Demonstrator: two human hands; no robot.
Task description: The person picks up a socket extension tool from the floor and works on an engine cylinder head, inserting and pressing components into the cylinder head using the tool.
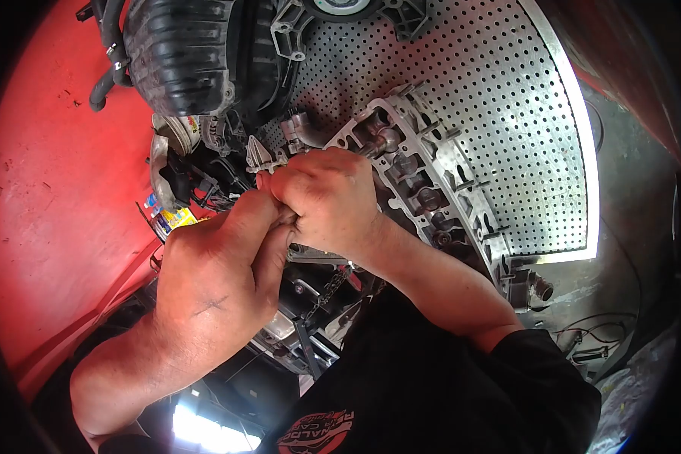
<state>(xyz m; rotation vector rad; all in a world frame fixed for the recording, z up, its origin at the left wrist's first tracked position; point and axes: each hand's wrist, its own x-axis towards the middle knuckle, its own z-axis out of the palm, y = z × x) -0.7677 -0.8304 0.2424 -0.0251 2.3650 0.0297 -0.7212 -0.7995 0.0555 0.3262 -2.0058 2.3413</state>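
My left hand (218, 261) and my right hand (327, 198) meet in the middle of the view, with fingers curled and pressed together. Anything they may grip is hidden behind the fingers. Just right of my right hand lies an engine cylinder head (473, 206), a grey metal casting with open bores and several studs along one side. A small metal fitting (298, 130) and a pale ribbed bracket (259, 155) show right beyond my knuckles. Below the hands are more engine parts and a chain (327, 293).
A perforated metal table (522, 136) with a raised pale rim carries the cylinder head. Far left stands a black ribbed plastic manifold (178, 57) with a hose (110, 34). A red surface (60, 197) fills the left side. Cables (598, 329) lie at lower right.
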